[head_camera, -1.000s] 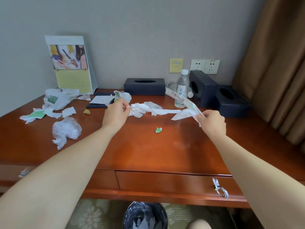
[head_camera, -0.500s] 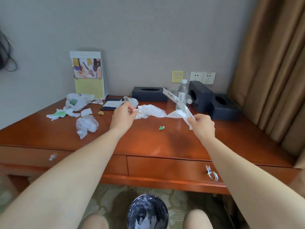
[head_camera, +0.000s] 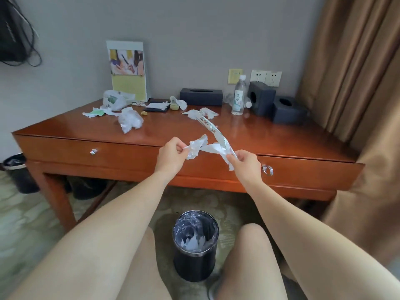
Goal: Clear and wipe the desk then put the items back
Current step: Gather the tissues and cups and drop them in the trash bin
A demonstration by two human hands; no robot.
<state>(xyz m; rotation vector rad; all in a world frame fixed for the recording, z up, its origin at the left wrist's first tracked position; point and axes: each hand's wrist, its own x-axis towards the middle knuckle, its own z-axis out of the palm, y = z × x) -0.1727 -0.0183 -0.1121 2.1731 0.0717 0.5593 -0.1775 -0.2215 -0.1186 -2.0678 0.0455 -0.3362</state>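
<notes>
Hands (head_camera: 173, 153) (head_camera: 245, 164) pinch wrapper strip (head_camera: 213, 131) slanting up-left.

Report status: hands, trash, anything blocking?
Left hand pinches crumpled white wrapper; right hand grips printed paper strip. Both held off desk. Lined trash bin below, unobstructed.

We log, on the worktop (head_camera: 108, 132): display card (head_camera: 127, 70) back left, crumpled bags (head_camera: 130, 120) before it; tissue box (head_camera: 201, 97) back centre, bottle (head_camera: 238, 98) right of it, two boxes (head_camera: 261, 98) further right. Bin (head_camera: 194, 268) on the floor between our knees. Left grip (head_camera: 173, 153) and right grip (head_camera: 245, 163) hold wrappers (head_camera: 208, 148) above it, before the worktop.
</notes>
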